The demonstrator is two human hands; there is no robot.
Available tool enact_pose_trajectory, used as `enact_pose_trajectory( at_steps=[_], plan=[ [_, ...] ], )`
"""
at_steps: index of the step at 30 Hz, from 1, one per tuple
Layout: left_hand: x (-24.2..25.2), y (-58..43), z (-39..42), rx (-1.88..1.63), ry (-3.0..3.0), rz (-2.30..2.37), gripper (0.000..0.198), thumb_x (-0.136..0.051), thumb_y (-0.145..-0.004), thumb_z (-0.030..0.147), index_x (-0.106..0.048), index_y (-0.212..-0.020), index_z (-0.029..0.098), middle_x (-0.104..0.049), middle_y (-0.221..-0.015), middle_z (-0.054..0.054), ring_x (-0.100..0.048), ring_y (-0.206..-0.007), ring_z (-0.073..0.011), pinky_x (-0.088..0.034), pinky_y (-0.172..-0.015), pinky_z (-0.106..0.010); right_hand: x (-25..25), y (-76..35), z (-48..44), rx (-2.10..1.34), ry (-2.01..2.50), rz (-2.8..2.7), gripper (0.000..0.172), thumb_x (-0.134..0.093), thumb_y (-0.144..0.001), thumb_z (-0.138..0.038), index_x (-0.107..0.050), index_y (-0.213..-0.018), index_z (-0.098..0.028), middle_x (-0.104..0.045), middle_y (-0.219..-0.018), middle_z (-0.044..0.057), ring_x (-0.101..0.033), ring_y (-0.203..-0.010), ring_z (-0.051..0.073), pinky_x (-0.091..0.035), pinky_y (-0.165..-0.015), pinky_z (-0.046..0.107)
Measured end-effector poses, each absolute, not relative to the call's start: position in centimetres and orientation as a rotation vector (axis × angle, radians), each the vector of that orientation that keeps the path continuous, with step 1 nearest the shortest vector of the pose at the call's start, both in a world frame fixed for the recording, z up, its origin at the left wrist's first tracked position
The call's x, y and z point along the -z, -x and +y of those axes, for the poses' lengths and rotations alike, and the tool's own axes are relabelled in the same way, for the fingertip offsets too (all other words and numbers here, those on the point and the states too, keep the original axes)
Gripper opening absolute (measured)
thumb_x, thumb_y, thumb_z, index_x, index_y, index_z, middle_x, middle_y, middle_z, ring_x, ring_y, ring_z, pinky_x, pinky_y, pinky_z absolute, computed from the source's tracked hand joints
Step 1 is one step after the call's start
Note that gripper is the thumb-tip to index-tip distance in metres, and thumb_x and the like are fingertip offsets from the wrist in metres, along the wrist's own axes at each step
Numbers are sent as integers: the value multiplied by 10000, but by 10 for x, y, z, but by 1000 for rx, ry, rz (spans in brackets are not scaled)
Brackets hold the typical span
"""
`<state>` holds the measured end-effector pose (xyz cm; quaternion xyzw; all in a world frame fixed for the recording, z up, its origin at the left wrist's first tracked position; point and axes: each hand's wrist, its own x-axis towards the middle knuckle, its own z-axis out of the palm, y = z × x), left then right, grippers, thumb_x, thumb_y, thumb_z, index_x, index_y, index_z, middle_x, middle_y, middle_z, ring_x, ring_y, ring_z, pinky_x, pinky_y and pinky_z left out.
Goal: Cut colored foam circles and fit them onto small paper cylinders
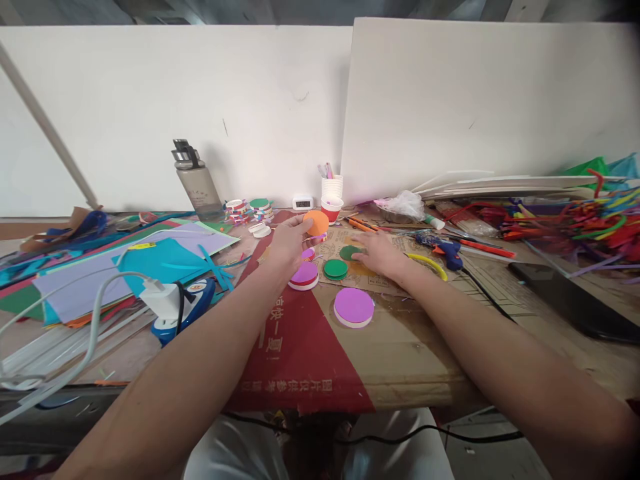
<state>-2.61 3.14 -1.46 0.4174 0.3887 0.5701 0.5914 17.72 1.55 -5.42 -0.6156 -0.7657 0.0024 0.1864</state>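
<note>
My left hand (293, 241) pinches an orange disc (316, 223) by its edge and holds it up over the work surface. Below it lie purple-topped discs (304, 273) with red and white edges. My right hand (379, 251) has its fingers spread low over the cardboard, beside a dark green disc (350, 253); I cannot tell whether they touch. A brighter green stack of discs (335, 269) sits between the hands. Closer to me is a large purple disc (354, 305) with a white rim.
A blue glue gun (450, 255) and a phone (575, 299) lie to the right. On the left are coloured sheets (85, 283), a power strip (183, 310) with cables, and a bottle (197, 183). Paper cups (332, 190) and a small clock (303, 203) stand behind.
</note>
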Motion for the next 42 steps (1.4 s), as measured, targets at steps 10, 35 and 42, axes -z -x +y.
enact_pose_trajectory(
  at_steps=[10,35,42],
  plan=[
    [11,25,28,-1344,-957,900,51,-617,-829,109,-639,-874,117,-708,-839,-71,-609,-604,-95,-478,-544,-223,44,-169,17,-8,1887,-2016,263,-485,-940,-157,-747,-957,-160,-760,-950,171,-714,-926,276,-499,-828,349],
    [11,25,25,-1302,-1089,919,116,-677,-779,200,-651,-874,139,-730,-839,-84,-640,-595,-125,-426,-502,-218,43,-173,11,-533,970,-1510,252,-718,-701,-157,-696,-948,-203,-632,-1319,87,-616,-1184,217,-495,-1016,385],
    [15,28,29,-1322,-1126,928,104,-667,-777,206,-664,-858,142,-717,-816,-66,-623,-580,-112,-448,-513,-218,46,-168,11,-535,967,-1477,407,-715,-674,-132,-630,-1065,-208,-600,-1300,87,-643,-1102,206,-520,-969,355]
  ],
)
